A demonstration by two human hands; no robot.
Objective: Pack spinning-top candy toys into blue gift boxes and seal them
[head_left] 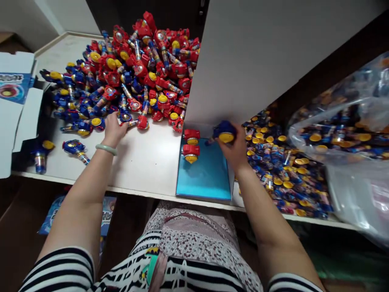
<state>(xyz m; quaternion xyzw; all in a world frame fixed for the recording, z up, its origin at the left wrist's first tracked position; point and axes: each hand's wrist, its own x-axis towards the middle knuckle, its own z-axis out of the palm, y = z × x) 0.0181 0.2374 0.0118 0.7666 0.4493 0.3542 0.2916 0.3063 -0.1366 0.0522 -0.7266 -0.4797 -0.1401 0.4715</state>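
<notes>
Gripping blue plastic toy with round yellow end (pixel 224 130) over blue-lined box (pixel 205 178): right hand (pixel 238 147), fingers wrapped round it, toward box's back right. Two red plastic toys with yellow ends (pixel 191 151) sit inside, back left; blue lining shows across front. Early stage, by looks. Plenty left: big heap of red and blue plastic toys (pixel 139 69) on white surface (pixel 152 166). Left hand (pixel 113 129) at heap's front edge; grasping or not, cannot tell.

Worktop (pixel 146 164): white, pale rim (pixel 50 44) at far left | Wall (pixel 74 16): pale, upper left | Behind worktop: dark panel (pixel 118 11) | Beneath: dark brown, shadowed
</notes>
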